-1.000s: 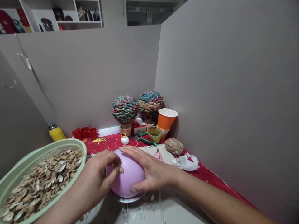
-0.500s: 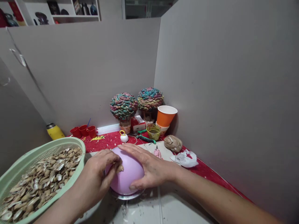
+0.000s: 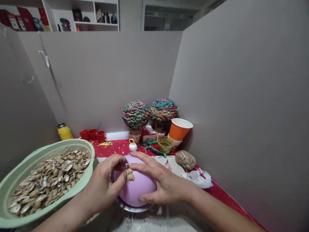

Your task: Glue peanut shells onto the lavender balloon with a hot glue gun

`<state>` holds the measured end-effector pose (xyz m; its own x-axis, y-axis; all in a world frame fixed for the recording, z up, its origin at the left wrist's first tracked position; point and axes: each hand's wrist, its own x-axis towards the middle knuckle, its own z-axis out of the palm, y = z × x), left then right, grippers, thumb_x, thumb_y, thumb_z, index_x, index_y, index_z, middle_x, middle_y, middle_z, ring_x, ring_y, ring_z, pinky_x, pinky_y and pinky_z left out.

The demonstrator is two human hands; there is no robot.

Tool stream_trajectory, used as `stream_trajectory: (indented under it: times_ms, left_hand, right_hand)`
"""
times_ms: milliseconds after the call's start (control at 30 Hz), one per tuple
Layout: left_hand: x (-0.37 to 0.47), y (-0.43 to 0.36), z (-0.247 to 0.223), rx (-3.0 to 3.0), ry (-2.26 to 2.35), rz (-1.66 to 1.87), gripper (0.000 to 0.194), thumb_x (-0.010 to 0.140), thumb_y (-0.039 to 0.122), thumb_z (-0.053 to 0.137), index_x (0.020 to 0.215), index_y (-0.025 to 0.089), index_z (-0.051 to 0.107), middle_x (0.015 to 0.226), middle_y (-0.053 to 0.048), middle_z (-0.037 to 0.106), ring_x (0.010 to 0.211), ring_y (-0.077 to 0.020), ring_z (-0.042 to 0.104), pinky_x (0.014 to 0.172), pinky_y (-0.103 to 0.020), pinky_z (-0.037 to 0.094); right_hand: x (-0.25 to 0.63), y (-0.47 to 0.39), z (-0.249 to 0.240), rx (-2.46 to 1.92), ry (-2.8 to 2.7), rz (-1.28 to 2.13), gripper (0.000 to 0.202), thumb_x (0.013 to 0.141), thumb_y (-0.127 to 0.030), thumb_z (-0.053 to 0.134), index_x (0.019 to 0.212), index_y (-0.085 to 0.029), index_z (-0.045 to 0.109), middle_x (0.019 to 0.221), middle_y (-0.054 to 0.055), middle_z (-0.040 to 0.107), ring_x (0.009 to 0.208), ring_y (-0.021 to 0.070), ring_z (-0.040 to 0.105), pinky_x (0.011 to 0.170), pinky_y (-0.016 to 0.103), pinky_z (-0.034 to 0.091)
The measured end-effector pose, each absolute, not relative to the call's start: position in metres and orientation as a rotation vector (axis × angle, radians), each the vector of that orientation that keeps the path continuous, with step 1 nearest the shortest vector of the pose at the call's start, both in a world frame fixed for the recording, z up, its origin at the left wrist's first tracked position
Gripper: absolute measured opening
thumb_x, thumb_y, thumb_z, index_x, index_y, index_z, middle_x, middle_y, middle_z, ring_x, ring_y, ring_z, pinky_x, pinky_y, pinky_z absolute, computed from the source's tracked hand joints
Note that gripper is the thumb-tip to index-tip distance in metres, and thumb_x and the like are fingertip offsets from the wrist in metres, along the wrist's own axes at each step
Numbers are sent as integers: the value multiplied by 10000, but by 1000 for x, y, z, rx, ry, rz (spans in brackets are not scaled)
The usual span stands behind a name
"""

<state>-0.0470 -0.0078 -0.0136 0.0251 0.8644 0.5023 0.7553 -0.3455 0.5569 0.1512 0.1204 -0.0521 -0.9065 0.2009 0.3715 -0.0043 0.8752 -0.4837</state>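
A lilac balloon (image 3: pixel 138 193) rests in a shiny metal bowl (image 3: pixel 135 209) in front of me. My left hand (image 3: pixel 105 178) pinches a tan peanut shell (image 3: pixel 130 175) between thumb and fingers, against the balloon's upper left side. My right hand (image 3: pixel 164 183) spans the balloon from the right, thumb low on its side and fingers over the top, gripping it; its index finger reaches beside the shell. To the left, a pale green basket (image 3: pixel 90 161) holds many loose peanut shells (image 3: pixel 53 177).
Behind the balloon are two ball-shaped crafts (image 3: pixel 135 114) covered in coloured shells, green-handled pliers (image 3: pixel 156 151), a greenish bowl (image 3: pixel 164 145) and an orange paper cup (image 3: pixel 180 130). Twine (image 3: pixel 185 159) lies right. Red cups (image 3: pixel 92 134) and a yellow bottle (image 3: pixel 64 132) stand back left. Grey panels enclose the table.
The camera view has shifted, so the scene sits further right. My right index finger has moved in beside the peanut shell, which now shows more plainly against the balloon.
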Motion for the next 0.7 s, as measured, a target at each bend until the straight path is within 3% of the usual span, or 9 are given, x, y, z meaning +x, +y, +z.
stream_trajectory:
  times_ms: [167,267,400,567,700]
  left_hand:
    - [-52,-10,-22,1986,1800,1502,115,878,225,573,991,207,583,909,-23,661,828,-171,614,782,-321,497]
    - [-55,-6,-38,1745,1865,1593,265,908,321,539,1139,200,585,1171,-90,641,1099,-234,585,985,-414,451]
    - [-51,3,-56,1548,1739,1409,489,935,432,469,1362,198,505,1492,-105,458,1411,-263,354,1186,-463,239]
    - [-44,8,-63,1379,1608,1348,579,935,492,430,1409,166,486,1522,-105,438,1440,-269,320,1209,-450,180]
    - [-43,8,-64,1365,1565,1378,597,927,519,439,1398,157,502,1491,-116,480,1402,-279,380,1192,-453,227]
  right_hand:
    - [151,121,-52,-140,-2633,668,863,728,-379,814,1469,-339,374,1590,108,218,1438,327,242,1117,527,289]
    - [151,121,-52,-135,-2636,673,874,729,-372,813,1473,-355,355,1592,98,216,1440,322,238,1119,532,284]
    - [152,123,-54,-150,-2657,671,925,722,-379,818,1491,-374,304,1600,86,207,1448,330,219,1128,557,267]
    - [156,122,-60,-144,-2634,607,991,761,-401,788,1531,-379,165,1612,88,183,1463,325,182,1140,581,236]
    - [157,116,-57,-55,-2632,493,899,779,-333,770,1509,-385,249,1617,66,164,1467,314,167,1149,559,234]
